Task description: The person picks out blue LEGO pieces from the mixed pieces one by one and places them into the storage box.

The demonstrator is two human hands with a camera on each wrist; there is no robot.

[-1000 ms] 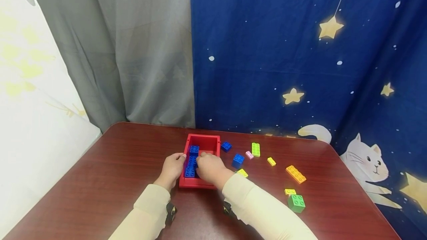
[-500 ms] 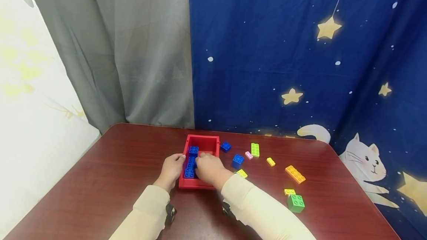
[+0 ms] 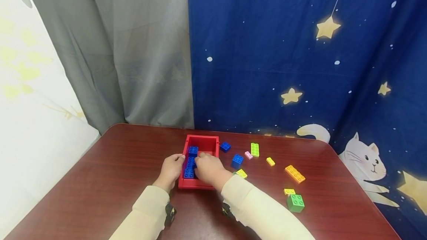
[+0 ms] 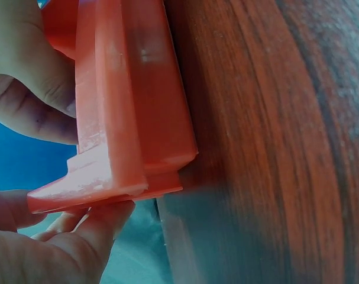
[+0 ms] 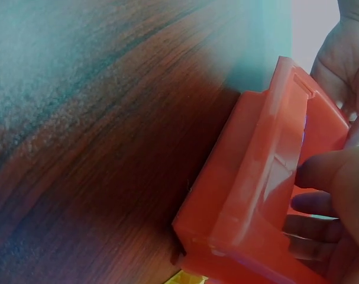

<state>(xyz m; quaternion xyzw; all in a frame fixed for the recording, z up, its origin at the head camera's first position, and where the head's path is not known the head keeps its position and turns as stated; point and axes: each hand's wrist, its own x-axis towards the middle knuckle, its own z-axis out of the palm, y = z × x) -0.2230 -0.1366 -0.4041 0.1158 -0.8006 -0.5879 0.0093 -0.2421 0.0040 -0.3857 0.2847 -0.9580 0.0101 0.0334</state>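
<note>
A red box (image 3: pixel 198 186) stands on the table, with several blue bricks (image 3: pixel 189 167) lined up along its left side. My left hand (image 3: pixel 172 169) pinches the box's left rim between thumb and fingers; the left wrist view shows fingers (image 4: pixel 105 228) against that rim. Inside the box, my right hand (image 3: pixel 211 167) reaches down with bent fingers right beside the blue bricks. In the right wrist view the box wall hides the tips of its fingers (image 5: pixel 312 228), so whether they hold a brick cannot be seen.
Right of the box lie two blue bricks (image 3: pixel 237 161), a pink brick (image 3: pixel 248 155), a lime brick (image 3: pixel 255 150), a small yellow brick (image 3: pixel 270 162) and an orange brick (image 3: pixel 295 174). A green brick (image 3: pixel 295 203) sits nearer the front. Curtains hang behind the table (image 3: pixel 133 151).
Both hands stay nearly where they were, left on the rim and right in the box. The head view has shifted very slightly.
</note>
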